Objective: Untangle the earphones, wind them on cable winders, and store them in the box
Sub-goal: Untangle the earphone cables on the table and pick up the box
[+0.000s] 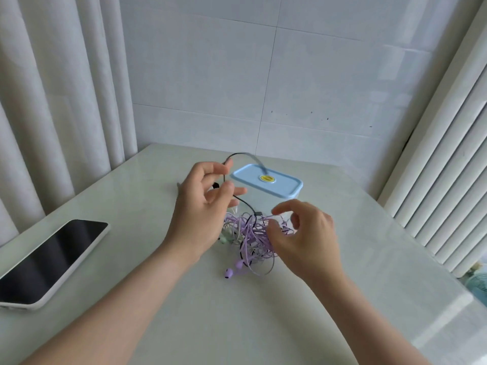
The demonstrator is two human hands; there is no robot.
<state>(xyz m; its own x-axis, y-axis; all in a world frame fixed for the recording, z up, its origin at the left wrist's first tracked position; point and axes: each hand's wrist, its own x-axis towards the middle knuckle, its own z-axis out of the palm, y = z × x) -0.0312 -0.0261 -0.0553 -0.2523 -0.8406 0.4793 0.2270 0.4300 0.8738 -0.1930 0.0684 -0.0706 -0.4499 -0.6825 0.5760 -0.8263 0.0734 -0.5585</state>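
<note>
A tangle of earphone cables (253,238), mostly purple with white, pale green and black strands, lies on the table in front of a clear box with a light blue lid (266,181). Two purple earbuds (233,270) stick out at the near side of the pile. My left hand (203,204) is raised left of the box and pinches a black cable (242,155) that arcs up over the lid, blurred. My right hand (303,235) hovers over the right side of the tangle, its fingertips pinching purple strands. No cable winder is in view.
A phone (50,259) in a white case lies face up near the table's left edge. The pale table (237,325) stands against a tiled wall, with curtains at the left and white slats at the right.
</note>
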